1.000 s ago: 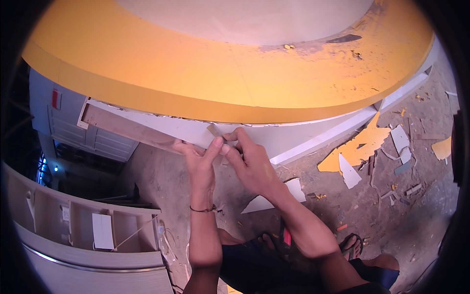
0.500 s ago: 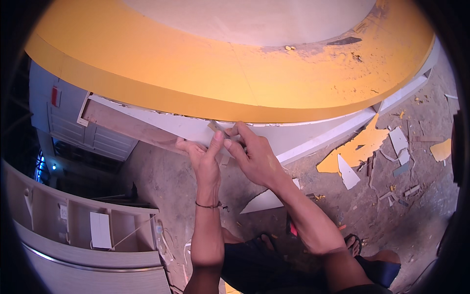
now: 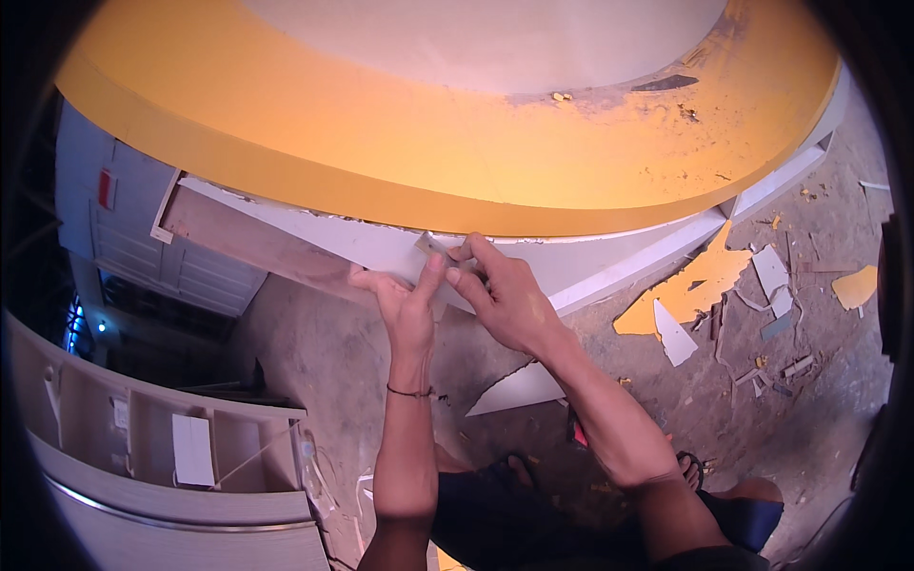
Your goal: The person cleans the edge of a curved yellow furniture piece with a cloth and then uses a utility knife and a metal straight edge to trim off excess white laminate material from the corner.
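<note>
A large round piece with a yellow rim [image 3: 381, 176] fills the top of the view. Along its lower edge runs a white panel [image 3: 305, 226], with a rough, chipped seam where the two meet. My right hand [image 3: 509, 295] pinches a small flat greyish blade [image 3: 430, 245] between thumb and fingers, its tip close under the yellow edge. My left hand [image 3: 405, 309] grips the panel's near edge, fingers partly hidden beneath it, while its thumb presses against the blade.
Broken yellow sheet [image 3: 681, 285] and white scraps [image 3: 674, 333] litter the floor at right. A larger white offcut [image 3: 514, 390] lies between my arms. At lower left stands an open compartmented cabinet [image 3: 162, 500]. Grey panelled doors [image 3: 167, 257] are farther left.
Both hands and the blade have shifted slightly to the right along the seam. Their grips look the same.
</note>
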The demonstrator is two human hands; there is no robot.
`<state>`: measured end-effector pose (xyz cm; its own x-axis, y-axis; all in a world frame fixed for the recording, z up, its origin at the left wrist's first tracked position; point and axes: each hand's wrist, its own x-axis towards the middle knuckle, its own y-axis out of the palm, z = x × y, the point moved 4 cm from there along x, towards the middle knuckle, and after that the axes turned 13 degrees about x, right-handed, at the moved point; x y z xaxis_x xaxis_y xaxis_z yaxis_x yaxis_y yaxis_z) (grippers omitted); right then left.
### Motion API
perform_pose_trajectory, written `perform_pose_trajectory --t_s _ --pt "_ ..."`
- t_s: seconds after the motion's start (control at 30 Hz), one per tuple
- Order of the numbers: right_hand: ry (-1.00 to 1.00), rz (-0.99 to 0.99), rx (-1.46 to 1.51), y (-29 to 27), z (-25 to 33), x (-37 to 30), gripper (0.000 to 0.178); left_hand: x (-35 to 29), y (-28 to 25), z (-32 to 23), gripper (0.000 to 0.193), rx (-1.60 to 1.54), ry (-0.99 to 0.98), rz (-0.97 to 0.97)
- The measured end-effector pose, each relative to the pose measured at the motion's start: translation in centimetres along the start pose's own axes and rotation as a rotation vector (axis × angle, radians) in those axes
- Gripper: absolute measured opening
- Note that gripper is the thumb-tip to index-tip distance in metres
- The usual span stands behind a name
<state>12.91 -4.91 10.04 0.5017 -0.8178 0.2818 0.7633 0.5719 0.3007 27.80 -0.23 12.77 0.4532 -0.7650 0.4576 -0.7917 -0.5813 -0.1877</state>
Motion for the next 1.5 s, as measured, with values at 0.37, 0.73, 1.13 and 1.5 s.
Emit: perform_pose_trajectory --t_s 0.37,0.73,1.13,1.5 --pt "-0.146 -0.023 -0.113 0.0 -0.1 0.7 0.028 0.7 1.0 -1.1 0.082 0.049 0.020 -0.067" --pt "-0.042 0.013 -0.055 -0.6 -0.5 0.2 0.031 0.2 0.8 -0.2 0.091 0.061 0.053 -0.021" --pt "-0.104 0.007 -0.152 -1.7 -0.7 -0.1 0.028 0.0 1.1 0.1 0.087 0.133 0.099 -0.029" --pt "-0.314 0.019 -0.238 -1.8 -0.6 0.9 0.029 0.2 1.1 0.8 0.091 0.073 0.130 -0.068"
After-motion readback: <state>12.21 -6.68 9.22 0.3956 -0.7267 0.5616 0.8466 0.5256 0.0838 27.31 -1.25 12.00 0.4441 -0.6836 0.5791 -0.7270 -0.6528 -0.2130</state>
